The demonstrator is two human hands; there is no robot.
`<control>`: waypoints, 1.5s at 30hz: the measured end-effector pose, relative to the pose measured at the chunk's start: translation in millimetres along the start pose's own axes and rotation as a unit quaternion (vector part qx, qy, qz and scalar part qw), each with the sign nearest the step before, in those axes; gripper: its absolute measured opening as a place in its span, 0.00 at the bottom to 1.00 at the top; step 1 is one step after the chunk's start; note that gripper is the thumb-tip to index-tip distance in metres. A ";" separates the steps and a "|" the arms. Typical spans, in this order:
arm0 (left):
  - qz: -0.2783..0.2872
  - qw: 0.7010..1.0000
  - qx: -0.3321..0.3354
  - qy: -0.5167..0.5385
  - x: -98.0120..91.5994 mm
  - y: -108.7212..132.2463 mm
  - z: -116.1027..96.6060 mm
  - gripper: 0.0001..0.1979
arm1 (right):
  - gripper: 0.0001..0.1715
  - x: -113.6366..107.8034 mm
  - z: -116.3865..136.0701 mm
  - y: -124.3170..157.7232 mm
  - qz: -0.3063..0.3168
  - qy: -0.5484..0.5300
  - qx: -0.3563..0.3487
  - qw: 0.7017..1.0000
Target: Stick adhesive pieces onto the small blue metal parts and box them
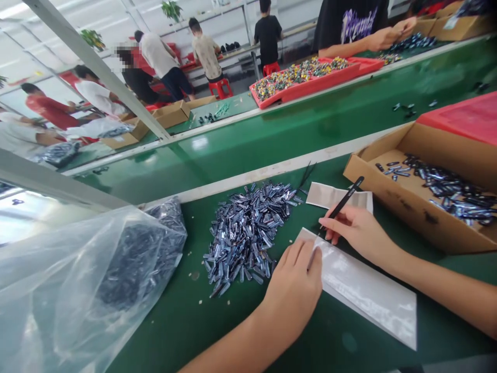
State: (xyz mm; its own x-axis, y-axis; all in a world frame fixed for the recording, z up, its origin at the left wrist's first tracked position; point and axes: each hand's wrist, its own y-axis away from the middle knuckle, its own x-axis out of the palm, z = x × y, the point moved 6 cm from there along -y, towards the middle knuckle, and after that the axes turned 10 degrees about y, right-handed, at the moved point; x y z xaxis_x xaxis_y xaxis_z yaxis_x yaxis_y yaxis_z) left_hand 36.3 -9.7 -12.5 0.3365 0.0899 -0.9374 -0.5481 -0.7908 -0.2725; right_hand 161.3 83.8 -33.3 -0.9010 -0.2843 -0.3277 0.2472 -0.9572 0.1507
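Observation:
My right hand (359,230) holds black tweezers (341,203), their tips pointing down at a glossy white sheet (367,292) on the green belt. My left hand (295,290) lies on that sheet's upper left edge, fingers together, with the thumb out of sight. Just left of my hands is a heap of small blue-grey metallic parts (246,238). A second white sheet (337,197) lies beyond my right hand, partly behind the tweezers.
A cardboard box (388,191) with more metallic parts stands to the right, and a clear plastic bag (89,274) of dark parts lies to the left. Across the green belts, a co-worker's hands (390,36) work beside a red tray (306,83) of small parts.

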 end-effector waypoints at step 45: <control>0.138 0.959 -0.204 -0.141 -38.8 8.1 52.5 0.09 | 0.16 -4.7 2.2 3.9 0.006 0.004 0.016 1.000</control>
State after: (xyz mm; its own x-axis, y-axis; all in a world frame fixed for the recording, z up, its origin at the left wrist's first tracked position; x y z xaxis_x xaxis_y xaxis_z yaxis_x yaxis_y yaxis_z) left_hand -21.4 12.2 10.2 -0.0292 -0.0420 -0.9987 -0.2226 -0.9738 0.0474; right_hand 165.7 81.6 -29.2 -0.8953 -0.2969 -0.3321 0.2467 -0.9512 0.1854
